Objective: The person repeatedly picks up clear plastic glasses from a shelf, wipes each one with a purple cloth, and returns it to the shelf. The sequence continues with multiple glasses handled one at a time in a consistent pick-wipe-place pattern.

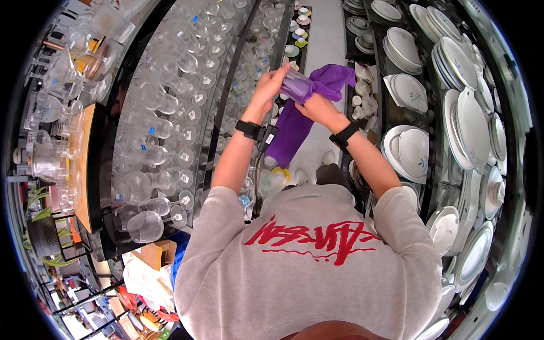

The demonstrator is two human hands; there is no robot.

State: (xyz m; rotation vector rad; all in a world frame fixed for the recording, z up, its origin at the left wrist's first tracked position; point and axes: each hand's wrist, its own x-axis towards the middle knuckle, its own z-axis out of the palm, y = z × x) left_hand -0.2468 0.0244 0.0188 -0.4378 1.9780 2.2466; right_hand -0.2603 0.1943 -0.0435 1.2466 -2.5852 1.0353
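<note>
A clear drinking glass [296,85] lies tilted between my two hands, over the aisle. My left hand [268,89] is closed around one end of it, thumb along its side. A purple cloth [293,134] is draped over the other end and hangs down below my wrists, with a loose corner spread to the right. My right hand [321,109] grips the cloth near the glass; its fingers are partly hidden by the fabric, and whether some reach inside the glass I cannot make out. Black bands sit on both wrists.
Close on my left, a shelf carries rows of stemmed glasses [161,153]. Stacked white plates [405,147] fill the shelves on my right. Small coloured cups [300,42] stand farther ahead. Below my left arm is an open cardboard box [156,255]. My shoes [301,177] show on the aisle floor.
</note>
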